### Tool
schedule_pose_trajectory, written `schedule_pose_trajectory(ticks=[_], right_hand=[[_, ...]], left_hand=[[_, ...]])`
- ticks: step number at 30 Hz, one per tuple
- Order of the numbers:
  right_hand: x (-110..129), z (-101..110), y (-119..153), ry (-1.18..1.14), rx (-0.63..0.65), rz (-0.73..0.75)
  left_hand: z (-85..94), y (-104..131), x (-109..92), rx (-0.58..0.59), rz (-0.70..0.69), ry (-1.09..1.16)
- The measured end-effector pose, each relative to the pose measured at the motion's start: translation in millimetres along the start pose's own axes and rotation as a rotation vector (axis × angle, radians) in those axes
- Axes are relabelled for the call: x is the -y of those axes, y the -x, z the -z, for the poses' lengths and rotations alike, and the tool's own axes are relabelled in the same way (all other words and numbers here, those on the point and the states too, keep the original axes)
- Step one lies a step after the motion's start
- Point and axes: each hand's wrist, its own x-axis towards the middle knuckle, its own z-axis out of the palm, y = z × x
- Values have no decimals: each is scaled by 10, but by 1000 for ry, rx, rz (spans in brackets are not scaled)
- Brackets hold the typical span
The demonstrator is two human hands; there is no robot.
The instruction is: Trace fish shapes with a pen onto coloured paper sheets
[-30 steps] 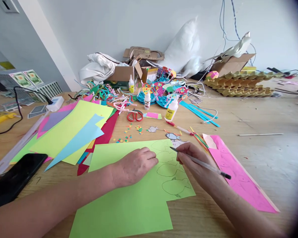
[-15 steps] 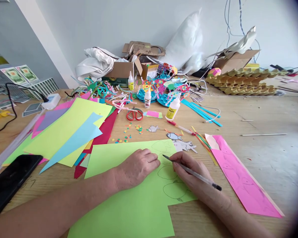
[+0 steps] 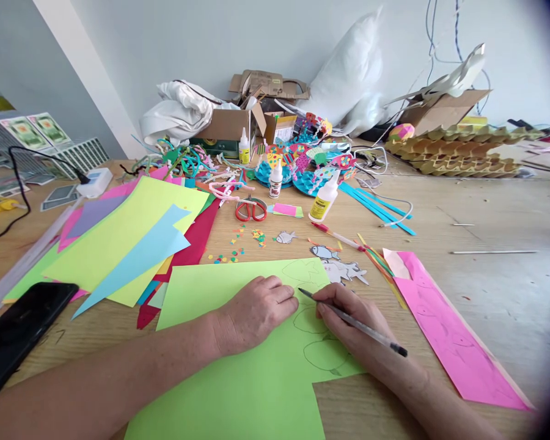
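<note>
A light green sheet of paper (image 3: 238, 391) lies before me, with fish outlines drawn in dark line down its right side. My left hand (image 3: 261, 308) rests on it, fingers curled and pressed together; whatever is under the fingertips is hidden. In my right hand (image 3: 355, 318) is a pen (image 3: 371, 332) with a clear barrel and black end cap, gripped near its tip. The tip meets the sheet just right of my left fingers. Past the sheet's upper right edge lie grey paper fish cutouts (image 3: 324, 252), partly overlapping.
Red-handled scissors (image 3: 251, 211), glue bottles (image 3: 324, 198) and paper confetti (image 3: 259, 237) are beyond the sheet. Coloured papers (image 3: 132, 238) and a black phone (image 3: 27, 330) lie left. On the right are a pink paper strip (image 3: 453, 330) and egg trays (image 3: 462, 156).
The pen tip has shifted very slightly along the green sheet near my left fingers. The camera view has turned slightly, and my left hand stays in place on the sheet.
</note>
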Motion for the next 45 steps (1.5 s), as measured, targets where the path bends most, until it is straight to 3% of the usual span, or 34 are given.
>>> schedule_pose_trajectory(ticks=[19, 45], right_hand=[[-17, -15, 1, 1, -2, 0], [-20, 23, 16, 55, -126, -85]], left_hand=[[8, -7, 5, 19, -9, 0], [-6, 7, 5, 19, -11, 5]])
